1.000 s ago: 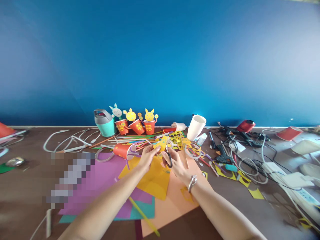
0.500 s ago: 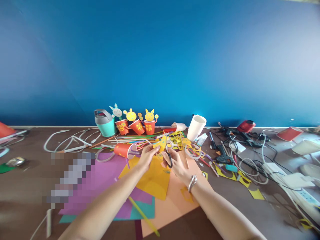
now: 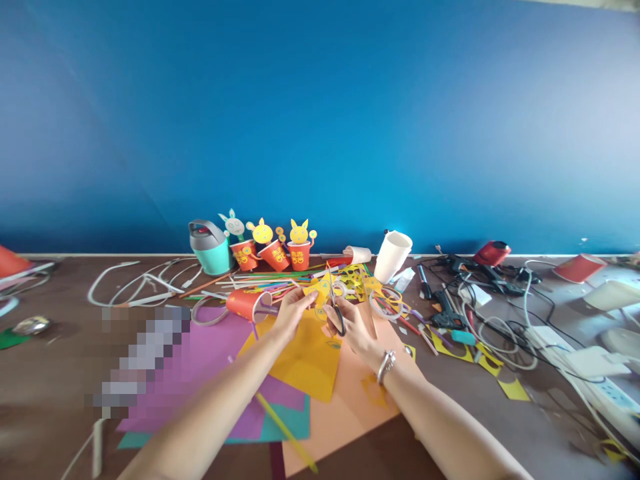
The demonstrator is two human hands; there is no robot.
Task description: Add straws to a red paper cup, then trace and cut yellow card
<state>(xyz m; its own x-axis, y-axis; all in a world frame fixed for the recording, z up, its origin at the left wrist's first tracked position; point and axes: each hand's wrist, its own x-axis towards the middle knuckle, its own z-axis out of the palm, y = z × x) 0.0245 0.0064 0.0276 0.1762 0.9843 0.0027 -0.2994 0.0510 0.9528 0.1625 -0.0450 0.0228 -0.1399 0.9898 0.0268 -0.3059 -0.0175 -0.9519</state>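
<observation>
My left hand [image 3: 295, 312] pinches a small piece of yellow paper [image 3: 320, 291] with markings drawn on it. In my right hand [image 3: 353, 328] are scissors [image 3: 339, 319] with dark handles, their blades pointing up at the paper's right edge. Both hands are close together above a yellow-orange sheet [image 3: 300, 360], which lies over a peach sheet [image 3: 360, 373] and a purple sheet [image 3: 200, 373]. A red paper cup [image 3: 245, 305] lies on its side just left of my left hand. The exact contact of blades and paper is too small to make out.
Three red cups with animal-head cutouts [image 3: 299, 255] stand by the wall beside a teal container [image 3: 213, 253]. A white cup [image 3: 393, 257] stands behind my right hand. Glue guns [image 3: 447, 310], cables and a power strip [image 3: 600, 380] crowd the right. A yellow stick [image 3: 287, 433] lies in front.
Almost nothing differs. My hands hold the paper and scissors in nearly the same place, with a very slight shift of the left hand and paper.
</observation>
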